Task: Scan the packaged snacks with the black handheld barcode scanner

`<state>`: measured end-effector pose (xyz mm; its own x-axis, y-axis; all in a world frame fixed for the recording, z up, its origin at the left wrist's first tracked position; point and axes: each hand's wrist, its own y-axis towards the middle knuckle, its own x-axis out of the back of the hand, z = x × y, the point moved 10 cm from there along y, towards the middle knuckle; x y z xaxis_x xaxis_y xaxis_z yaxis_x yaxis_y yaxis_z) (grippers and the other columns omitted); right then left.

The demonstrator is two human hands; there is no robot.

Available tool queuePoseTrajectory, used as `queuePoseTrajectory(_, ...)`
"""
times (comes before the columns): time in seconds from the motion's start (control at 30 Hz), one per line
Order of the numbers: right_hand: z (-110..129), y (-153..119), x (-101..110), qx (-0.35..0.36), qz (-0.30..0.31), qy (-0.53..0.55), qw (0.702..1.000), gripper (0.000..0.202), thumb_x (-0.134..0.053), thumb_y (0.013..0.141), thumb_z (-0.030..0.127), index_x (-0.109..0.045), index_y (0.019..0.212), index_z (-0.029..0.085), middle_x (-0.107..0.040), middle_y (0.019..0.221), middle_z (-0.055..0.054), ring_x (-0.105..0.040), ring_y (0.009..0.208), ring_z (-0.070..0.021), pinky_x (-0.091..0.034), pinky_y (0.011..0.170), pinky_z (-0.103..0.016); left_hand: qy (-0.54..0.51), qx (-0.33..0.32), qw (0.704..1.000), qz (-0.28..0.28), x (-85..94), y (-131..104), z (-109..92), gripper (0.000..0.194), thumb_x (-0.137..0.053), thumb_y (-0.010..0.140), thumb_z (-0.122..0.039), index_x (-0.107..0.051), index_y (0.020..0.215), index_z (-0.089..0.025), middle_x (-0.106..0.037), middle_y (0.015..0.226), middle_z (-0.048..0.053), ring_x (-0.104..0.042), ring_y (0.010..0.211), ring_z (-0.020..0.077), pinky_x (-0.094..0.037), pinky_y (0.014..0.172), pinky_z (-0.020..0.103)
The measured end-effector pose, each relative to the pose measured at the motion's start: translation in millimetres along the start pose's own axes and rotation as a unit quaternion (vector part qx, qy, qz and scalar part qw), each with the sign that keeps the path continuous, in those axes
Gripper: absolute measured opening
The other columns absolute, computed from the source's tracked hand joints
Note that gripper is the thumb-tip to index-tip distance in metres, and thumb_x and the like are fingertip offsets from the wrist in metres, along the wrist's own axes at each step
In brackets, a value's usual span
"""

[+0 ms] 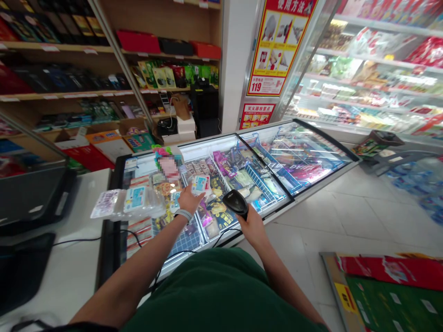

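Note:
My left hand (189,200) is closed on the near side of a small pack (201,184) with a white, blue and red label, held over the glass top of the chest freezer (277,218). A black handheld barcode scanner (235,202) is in my right hand (255,227), its head tilted toward the pack. Left of my left hand lie clear plastic packs (135,198) with blue-and-white labels, beside another pack (107,204) with purplish print. Another blue label (175,201) shows just beside my left wrist, partly covered by the hand.
Bagged frozen goods and wire baskets (259,182) show through the glass. A cable (214,240) runs across the freezer's near side. On the left is a counter (83,193) with a dark monitor (31,198). Cartons (391,290) stand on the floor at right, near bottled water (422,184).

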<state>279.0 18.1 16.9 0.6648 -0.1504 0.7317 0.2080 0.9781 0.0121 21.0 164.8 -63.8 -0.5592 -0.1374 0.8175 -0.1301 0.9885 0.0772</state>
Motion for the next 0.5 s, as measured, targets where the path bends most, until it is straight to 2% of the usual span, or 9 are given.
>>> queuePoseTrajectory(0.2,5,3,-7,-0.004,0.02,-0.007,1.0,0.019,-0.055,0.083,0.023,-0.053,0.101,0.017,-0.065,0.094,-0.01,-0.062,0.09,-0.0251,-0.044,0.073,-0.031,-0.001,-0.085,0.996,-0.032,29.0,-12,5,0.067,-0.069,0.07,-0.045,-0.051,0.13,-0.019,-0.062,0.118,0.01,-0.058,0.111,0.0274,-0.045,0.097,0.039)
queuePoseTrajectory(0.5,30,0,-8,0.053,0.035,0.016,0.998,0.016,-0.055,0.082,0.024,-0.053,0.098,0.018,-0.065,0.091,-0.008,-0.061,0.086,-0.0238,-0.045,0.072,-0.031,-0.039,-0.189,0.98,-0.049,62.6,-36,-2,0.07,-0.067,0.074,-0.046,-0.045,0.136,-0.021,-0.056,0.128,0.009,-0.051,0.12,0.0257,-0.039,0.105,0.039)
